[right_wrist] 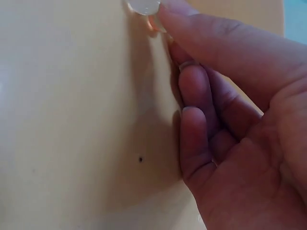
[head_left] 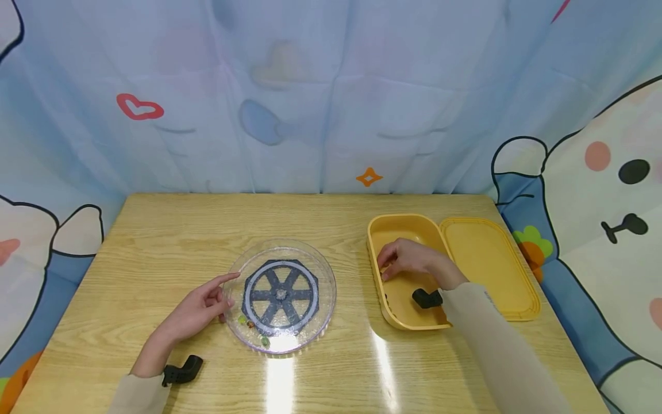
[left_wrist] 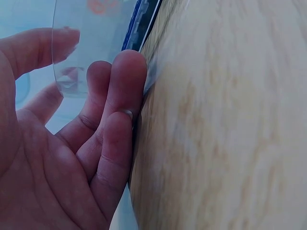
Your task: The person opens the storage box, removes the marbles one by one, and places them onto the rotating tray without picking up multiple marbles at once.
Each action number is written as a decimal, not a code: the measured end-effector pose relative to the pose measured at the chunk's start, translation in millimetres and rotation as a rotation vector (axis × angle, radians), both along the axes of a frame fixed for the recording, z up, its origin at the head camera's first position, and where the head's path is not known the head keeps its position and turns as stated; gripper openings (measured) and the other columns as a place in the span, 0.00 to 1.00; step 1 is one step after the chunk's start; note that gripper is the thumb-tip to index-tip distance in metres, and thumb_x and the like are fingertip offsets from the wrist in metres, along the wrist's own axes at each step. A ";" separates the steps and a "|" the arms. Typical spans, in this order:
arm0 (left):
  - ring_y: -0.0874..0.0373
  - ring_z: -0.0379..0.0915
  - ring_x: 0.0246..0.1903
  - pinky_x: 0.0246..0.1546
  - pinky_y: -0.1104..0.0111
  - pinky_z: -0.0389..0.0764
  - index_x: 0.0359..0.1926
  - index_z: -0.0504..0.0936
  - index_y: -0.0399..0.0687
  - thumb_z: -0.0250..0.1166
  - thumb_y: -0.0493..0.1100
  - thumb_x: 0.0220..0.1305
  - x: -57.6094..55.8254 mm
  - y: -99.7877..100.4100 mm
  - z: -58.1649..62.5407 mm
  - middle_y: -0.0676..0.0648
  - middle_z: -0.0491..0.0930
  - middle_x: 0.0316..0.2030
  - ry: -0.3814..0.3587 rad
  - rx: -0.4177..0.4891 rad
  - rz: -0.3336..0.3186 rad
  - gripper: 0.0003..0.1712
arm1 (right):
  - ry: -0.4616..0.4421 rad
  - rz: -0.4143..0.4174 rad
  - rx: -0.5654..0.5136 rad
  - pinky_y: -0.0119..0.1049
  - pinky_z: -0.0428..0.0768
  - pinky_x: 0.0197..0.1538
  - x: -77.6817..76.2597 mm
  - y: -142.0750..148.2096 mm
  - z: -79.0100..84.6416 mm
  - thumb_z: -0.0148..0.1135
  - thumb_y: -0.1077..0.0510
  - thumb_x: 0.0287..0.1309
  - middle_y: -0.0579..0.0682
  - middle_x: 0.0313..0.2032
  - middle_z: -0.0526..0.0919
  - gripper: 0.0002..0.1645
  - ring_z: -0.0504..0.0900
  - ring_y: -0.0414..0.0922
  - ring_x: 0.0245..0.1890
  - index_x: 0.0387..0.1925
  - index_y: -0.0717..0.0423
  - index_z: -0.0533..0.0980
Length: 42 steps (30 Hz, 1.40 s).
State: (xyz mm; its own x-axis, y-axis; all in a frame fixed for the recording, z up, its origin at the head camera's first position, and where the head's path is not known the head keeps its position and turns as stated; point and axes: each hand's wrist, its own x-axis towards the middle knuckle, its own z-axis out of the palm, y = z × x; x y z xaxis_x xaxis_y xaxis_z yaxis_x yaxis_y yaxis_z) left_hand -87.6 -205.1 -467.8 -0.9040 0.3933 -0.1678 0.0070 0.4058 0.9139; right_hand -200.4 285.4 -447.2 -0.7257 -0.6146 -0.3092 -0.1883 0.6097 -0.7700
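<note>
My left hand (head_left: 199,307) holds the rim of a clear round dish (head_left: 326,264), with fingers on both sides of its see-through wall (left_wrist: 72,84) in the left wrist view. A dark six-spoked wheel shape (head_left: 281,294) shows through the dish. Near its left and front edge lie a yellow-green marble (head_left: 242,319), a brown marble (head_left: 250,324) and a green marble (head_left: 265,341). Inside a yellow box (head_left: 408,219), my right hand (head_left: 408,259) is by the left wall. Its thumb and forefinger pinch a clear glass marble (right_wrist: 144,5), which shows an orange tint beside it.
The yellow lid (head_left: 488,270) lies flat to the right of the box. Small dark marbles (head_left: 386,296) sit along the box's left inner side. Everything stands on a wooden table (head_left: 181,230), with a patterned blue curtain (head_left: 310,115) behind it.
</note>
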 end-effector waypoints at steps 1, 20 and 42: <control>0.51 0.79 0.27 0.32 0.63 0.82 0.73 0.64 0.46 0.61 0.39 0.72 0.4 -0.1 -0.3 0.43 0.73 0.31 -0.002 0.003 0.003 0.32 | 0.008 0.012 0.000 0.31 0.75 0.43 0.0 -0.7 -0.3 0.76 0.63 0.50 0.48 0.38 0.85 0.07 0.76 0.43 0.38 0.33 0.60 0.87; 0.51 0.79 0.27 0.32 0.63 0.82 0.74 0.64 0.44 0.61 0.38 0.71 0.0 0.0 -1.0 0.42 0.74 0.31 0.010 0.022 -0.009 0.32 | -0.060 -0.087 -0.045 0.30 0.80 0.38 4.1 -0.9 11.1 0.75 0.66 0.51 0.53 0.32 0.87 0.09 0.82 0.41 0.32 0.35 0.66 0.85; 0.51 0.79 0.27 0.32 0.63 0.82 0.74 0.63 0.43 0.61 0.37 0.71 0.5 -0.3 0.9 0.43 0.74 0.31 0.011 0.039 -0.014 0.33 | 0.095 -0.168 -0.128 0.38 0.81 0.39 18.2 -31.0 54.9 0.72 0.57 0.59 0.50 0.38 0.86 0.11 0.83 0.52 0.37 0.42 0.59 0.85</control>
State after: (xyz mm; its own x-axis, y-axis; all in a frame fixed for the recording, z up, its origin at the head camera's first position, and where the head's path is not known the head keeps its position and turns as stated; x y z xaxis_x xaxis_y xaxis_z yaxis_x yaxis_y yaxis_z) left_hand -87.1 -205.4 -466.9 -0.9001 0.4118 -0.1420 0.0225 0.3696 0.9289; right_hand -182.2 254.4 -392.2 -0.8431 -0.5128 -0.1617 -0.1679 0.5369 -0.8268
